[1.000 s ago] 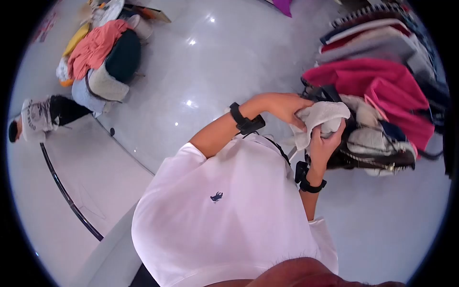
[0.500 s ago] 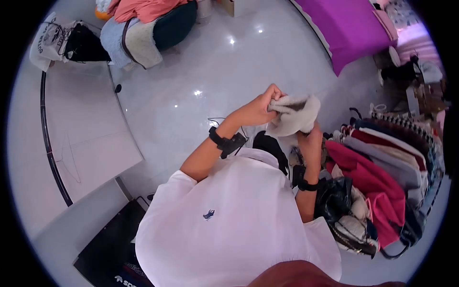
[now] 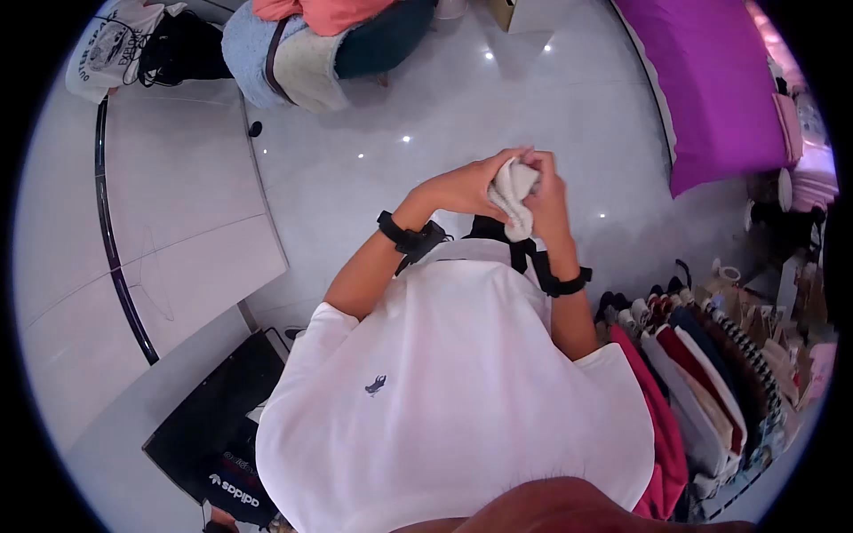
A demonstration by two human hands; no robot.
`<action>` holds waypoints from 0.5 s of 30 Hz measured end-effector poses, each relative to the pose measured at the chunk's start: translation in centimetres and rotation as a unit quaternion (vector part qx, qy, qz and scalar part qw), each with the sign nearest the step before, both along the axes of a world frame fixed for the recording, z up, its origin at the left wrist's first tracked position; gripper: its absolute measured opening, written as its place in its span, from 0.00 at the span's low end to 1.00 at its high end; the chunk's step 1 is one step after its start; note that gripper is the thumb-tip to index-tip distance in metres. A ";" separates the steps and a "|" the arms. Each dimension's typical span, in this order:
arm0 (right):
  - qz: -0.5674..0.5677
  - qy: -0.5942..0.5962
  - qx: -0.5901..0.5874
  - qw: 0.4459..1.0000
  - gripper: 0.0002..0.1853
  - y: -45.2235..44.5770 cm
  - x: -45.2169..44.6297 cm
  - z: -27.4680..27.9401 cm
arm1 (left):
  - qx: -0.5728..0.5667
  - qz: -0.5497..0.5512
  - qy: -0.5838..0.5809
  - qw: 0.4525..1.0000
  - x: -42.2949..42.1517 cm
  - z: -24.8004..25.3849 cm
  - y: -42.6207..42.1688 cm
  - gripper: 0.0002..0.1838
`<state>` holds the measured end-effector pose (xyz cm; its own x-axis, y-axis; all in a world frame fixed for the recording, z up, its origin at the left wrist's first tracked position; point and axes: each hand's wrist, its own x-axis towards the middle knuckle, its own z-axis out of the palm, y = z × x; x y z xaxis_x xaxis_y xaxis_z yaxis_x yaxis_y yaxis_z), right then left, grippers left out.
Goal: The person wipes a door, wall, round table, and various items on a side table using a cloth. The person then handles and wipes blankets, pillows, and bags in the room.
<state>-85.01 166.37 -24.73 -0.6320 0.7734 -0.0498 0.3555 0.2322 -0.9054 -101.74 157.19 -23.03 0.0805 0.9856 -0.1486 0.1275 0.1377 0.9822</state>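
A crumpled off-white cloth [image 3: 515,191] is bunched between my two hands, in front of my chest and above the grey floor. My left hand [image 3: 475,185] has its fingers wrapped on the cloth's left side. On the right side, my right hand [image 3: 551,200] grips the same cloth, its fingertips close to those of my left hand at the top. Both wrists carry black straps with small devices. What exactly the cloth is cannot be made out.
Clothes hang on a rack [image 3: 711,391] at the lower right. A purple cover [image 3: 711,89] lies at the upper right. Draped fabrics [image 3: 306,67] stand at the upper left, beside a pale panel [image 3: 187,213]. A black board [image 3: 213,417] is at the lower left.
My view has turned away from the clothes pile, which shifted right and down. Both hands have moved left with the cloth, closer together, and the cloth is more tightly bunched.
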 end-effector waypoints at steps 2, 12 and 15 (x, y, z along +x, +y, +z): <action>0.066 0.067 -0.048 0.994 0.22 1.8 -4.6 -0.2 | -0.007 0.018 0.035 0.999 -3.9 -0.5 1.7 0.43; 0.242 -0.054 -0.078 0.966 0.17 8.1 -22.3 -4.0 | -0.030 0.534 0.340 0.774 -28.8 -14.0 -6.2 0.23; 0.271 -0.055 -0.072 0.958 0.18 8.2 -27.8 -8.6 | -0.026 0.587 0.469 0.659 -38.7 -16.8 -8.9 0.25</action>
